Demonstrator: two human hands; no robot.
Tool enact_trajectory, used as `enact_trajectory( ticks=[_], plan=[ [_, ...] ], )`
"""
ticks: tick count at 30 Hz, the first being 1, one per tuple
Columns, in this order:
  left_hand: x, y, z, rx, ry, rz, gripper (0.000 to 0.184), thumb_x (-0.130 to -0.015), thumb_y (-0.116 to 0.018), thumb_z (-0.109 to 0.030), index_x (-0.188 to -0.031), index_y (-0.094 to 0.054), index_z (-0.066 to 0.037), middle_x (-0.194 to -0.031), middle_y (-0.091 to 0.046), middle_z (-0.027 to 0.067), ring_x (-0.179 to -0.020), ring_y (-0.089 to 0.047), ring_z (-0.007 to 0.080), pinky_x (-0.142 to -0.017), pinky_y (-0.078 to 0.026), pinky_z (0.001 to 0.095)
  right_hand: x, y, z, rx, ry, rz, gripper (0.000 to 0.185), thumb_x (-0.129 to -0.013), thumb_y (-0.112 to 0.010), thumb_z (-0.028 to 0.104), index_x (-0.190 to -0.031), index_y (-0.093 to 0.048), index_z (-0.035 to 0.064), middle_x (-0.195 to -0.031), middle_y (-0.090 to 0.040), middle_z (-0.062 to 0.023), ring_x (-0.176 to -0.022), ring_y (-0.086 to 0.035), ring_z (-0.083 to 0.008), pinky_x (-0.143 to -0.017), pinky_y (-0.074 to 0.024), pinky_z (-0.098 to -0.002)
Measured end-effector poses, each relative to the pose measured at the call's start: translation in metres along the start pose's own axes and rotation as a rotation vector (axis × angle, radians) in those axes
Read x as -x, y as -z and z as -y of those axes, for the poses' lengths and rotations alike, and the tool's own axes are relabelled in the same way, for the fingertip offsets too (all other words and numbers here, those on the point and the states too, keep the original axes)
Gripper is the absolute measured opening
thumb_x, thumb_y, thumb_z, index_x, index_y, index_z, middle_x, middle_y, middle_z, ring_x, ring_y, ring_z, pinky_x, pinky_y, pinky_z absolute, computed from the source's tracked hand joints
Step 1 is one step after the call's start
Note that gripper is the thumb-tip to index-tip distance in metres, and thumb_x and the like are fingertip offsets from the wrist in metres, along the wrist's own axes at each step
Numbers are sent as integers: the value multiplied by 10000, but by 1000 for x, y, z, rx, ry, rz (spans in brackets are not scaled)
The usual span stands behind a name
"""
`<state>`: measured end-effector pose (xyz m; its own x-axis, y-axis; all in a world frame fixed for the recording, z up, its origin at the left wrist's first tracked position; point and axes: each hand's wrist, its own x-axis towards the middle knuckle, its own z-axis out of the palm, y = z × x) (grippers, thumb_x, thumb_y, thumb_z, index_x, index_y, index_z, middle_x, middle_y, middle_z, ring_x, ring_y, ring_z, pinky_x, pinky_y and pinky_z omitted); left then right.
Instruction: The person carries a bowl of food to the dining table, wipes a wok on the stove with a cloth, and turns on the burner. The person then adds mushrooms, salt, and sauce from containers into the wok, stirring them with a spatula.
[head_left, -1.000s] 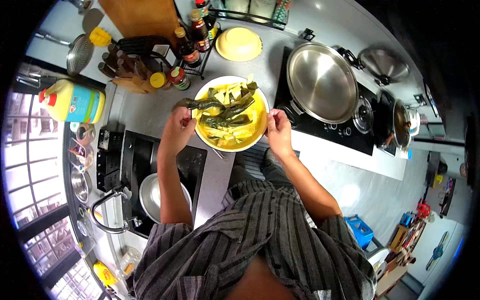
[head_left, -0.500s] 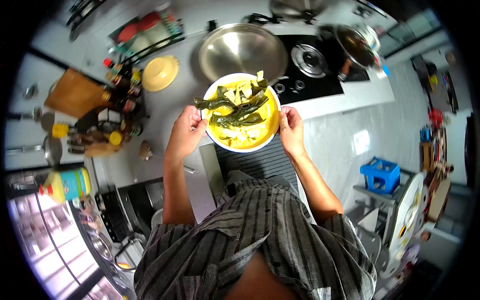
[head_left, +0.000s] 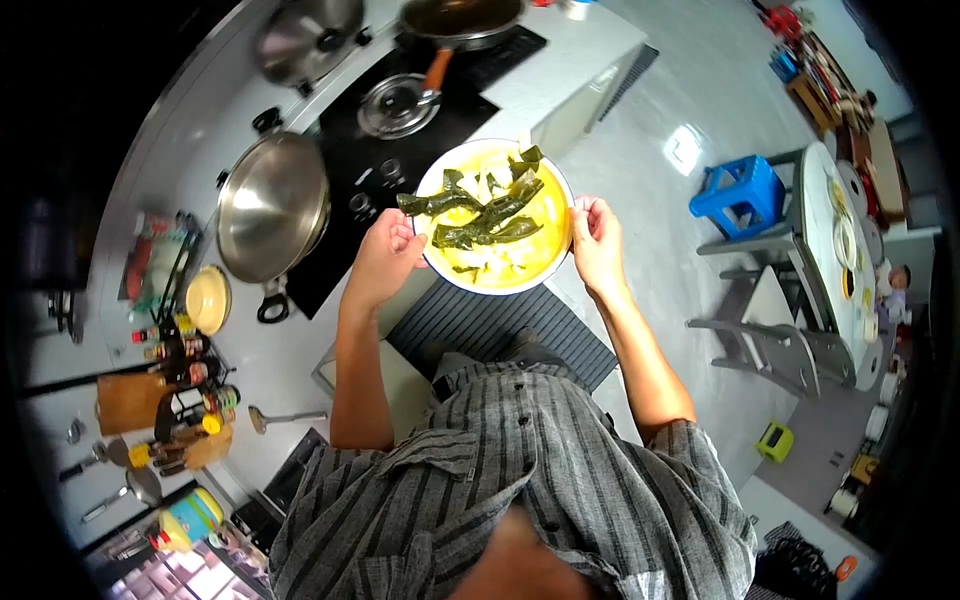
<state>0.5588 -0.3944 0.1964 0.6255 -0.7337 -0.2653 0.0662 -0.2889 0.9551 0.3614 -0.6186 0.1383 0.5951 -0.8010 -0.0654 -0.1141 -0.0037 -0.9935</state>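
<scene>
A round white bowl with a dark blue rim (head_left: pixel 497 291) is held up in front of my body. In it lie a yellow broth (head_left: pixel 545 240), dark green leafy strips (head_left: pixel 487 222) that look like seaweed, and pale chunks. My left hand (head_left: pixel 382 258) grips the rim on the left side, fingers curled. On the opposite side my right hand (head_left: pixel 598 245) pinches the rim. Both hands are at about the same height, and the bowl looks roughly level.
Left lies a counter with a steel wok (head_left: pixel 272 208), a yellow bowl (head_left: pixel 208 300), sauce bottles (head_left: pixel 185 350) and a ladle (head_left: pixel 285 417). Ahead is a black gas stove (head_left: pixel 400 130) with a pan (head_left: pixel 460 22). Right stand a blue stool (head_left: pixel 742 197), grey chairs (head_left: pixel 765 330) and a dining table (head_left: pixel 838 270).
My view and body have turned to the right, so the stove and wok shift left and the dining table shows more fully. Both hands keep hold of the bowl.
</scene>
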Motion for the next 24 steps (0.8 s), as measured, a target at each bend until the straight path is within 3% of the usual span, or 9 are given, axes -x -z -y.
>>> enact_trajectory(
  ticks=[1,2,14,17,18,24],
  plan=[
    [-15,-12,0,-6,21,15,150,-952,-586,11,-908,-459,-55,-871,-571,-1,-753,-580,56,-642,-537,219,-7,12,-6,9,-22,-22,143,-1057,-514,153,-1024,-561,22,-793,-554,28,-635,-481,-47,-542,-412,-223],
    [-27,-29,2,-12,4,60,133,-947,-595,5,-1055,-522,34,-936,-620,60,-756,-614,80,-638,-545,221,-10,34,-6,5,-20,-51,144,-1056,-515,153,-1024,-564,21,-790,-555,29,-633,-482,-46,-542,-413,-223],
    [-150,-259,-63,-83,38,425,109,-953,-590,28,-968,-491,-15,-824,-566,13,-681,-586,68,-601,-534,223,-33,252,-13,14,-97,-495,95,-996,-569,87,-1002,-593,-4,-805,-589,20,-703,-514,-50,-640,-463,-233],
    [-161,-308,-78,-142,-34,515,103,-959,-611,-5,-951,-514,-36,-797,-568,-14,-669,-565,48,-618,-529,210,-21,294,-15,19,-94,-592,88,-992,-570,79,-1005,-593,-5,-812,-595,14,-710,-518,-52,-651,-464,-230],
    [-167,-329,-88,-167,-36,543,83,-965,-603,-9,-979,-522,-23,-816,-583,-10,-680,-574,47,-627,-537,209,-22,310,-18,-12,-74,-636,108,-1025,-540,108,-988,-582,16,-794,-535,69,-674,-435,-9,-592,-389,-197],
    [-208,-444,-114,-178,-48,751,86,-969,-590,-2,-1027,-527,-10,-881,-611,11,-714,-605,61,-629,-552,220,-19,400,-16,-92,-134,-827,79,-992,-554,65,-950,-584,6,-767,-530,54,-669,-447,-26,-587,-401,-220]
  ],
)
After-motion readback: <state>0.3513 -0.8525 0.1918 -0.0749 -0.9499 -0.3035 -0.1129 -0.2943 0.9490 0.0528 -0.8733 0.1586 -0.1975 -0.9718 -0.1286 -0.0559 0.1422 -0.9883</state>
